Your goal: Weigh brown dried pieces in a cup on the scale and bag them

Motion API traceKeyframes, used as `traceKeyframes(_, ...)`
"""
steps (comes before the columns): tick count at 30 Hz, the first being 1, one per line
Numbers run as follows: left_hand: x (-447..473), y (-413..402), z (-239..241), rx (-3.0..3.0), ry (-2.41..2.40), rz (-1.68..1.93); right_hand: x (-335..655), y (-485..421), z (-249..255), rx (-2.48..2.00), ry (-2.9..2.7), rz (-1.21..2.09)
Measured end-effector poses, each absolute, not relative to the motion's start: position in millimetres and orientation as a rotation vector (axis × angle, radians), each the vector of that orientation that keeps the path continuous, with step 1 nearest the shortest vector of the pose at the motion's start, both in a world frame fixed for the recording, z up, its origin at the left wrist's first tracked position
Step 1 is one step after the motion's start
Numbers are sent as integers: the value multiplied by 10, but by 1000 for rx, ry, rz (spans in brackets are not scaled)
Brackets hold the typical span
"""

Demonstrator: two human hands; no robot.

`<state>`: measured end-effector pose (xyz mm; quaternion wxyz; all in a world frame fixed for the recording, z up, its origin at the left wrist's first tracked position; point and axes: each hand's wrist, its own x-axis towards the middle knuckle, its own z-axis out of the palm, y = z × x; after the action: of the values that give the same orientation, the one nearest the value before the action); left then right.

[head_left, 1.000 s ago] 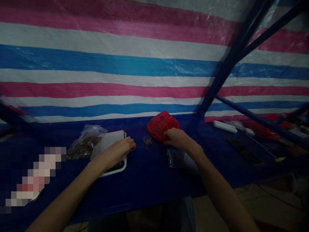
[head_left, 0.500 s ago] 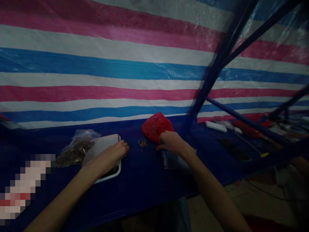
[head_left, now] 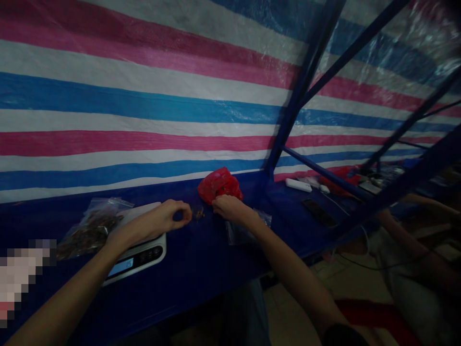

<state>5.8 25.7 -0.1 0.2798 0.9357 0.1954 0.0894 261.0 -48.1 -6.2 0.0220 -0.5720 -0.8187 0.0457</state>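
Observation:
My left hand (head_left: 166,218) is raised past the right edge of a white digital scale (head_left: 163,247), thumb and fingertip curled together into a ring. Those fingertips are beside a small clear cup (head_left: 198,213) with tiny brass-coloured pieces in it; anything between them is too small to tell. At the front of a crumpled red plastic bag (head_left: 218,182), my right hand (head_left: 230,207) has its fingers bent and closed, the tips hidden. Under the right wrist lies a clear plastic bag (head_left: 239,234). The scale's lit display shows below the left forearm.
A zip bag of small brownish pieces (head_left: 88,233) leans by the scale's left side. Right of my arm lie a dark phone-like slab (head_left: 319,212) and a white power strip-like bar (head_left: 298,185). A blue metal frame (head_left: 284,129) rises there. Another person's arm (head_left: 406,235) is far right.
The view has swung right. My left hand has lifted off the scale toward the cup, its fingers now in a ring, uncovering the display. My right hand stays by the red bag, slightly more left.

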Motion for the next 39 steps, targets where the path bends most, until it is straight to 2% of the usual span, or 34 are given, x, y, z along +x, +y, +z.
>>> traceKeyframes(12,597,262,-114,2870,272,504,2785,-328,-136,-1788,-2472,191)
traceKeyframes(26,522,187,-64,2798,343,551,2786,-315,-174,-1744,-2463,222)
traceKeyframes(39,400,49,-70,2704,555,855,2861,-334,-57,-1789,-2347,457)
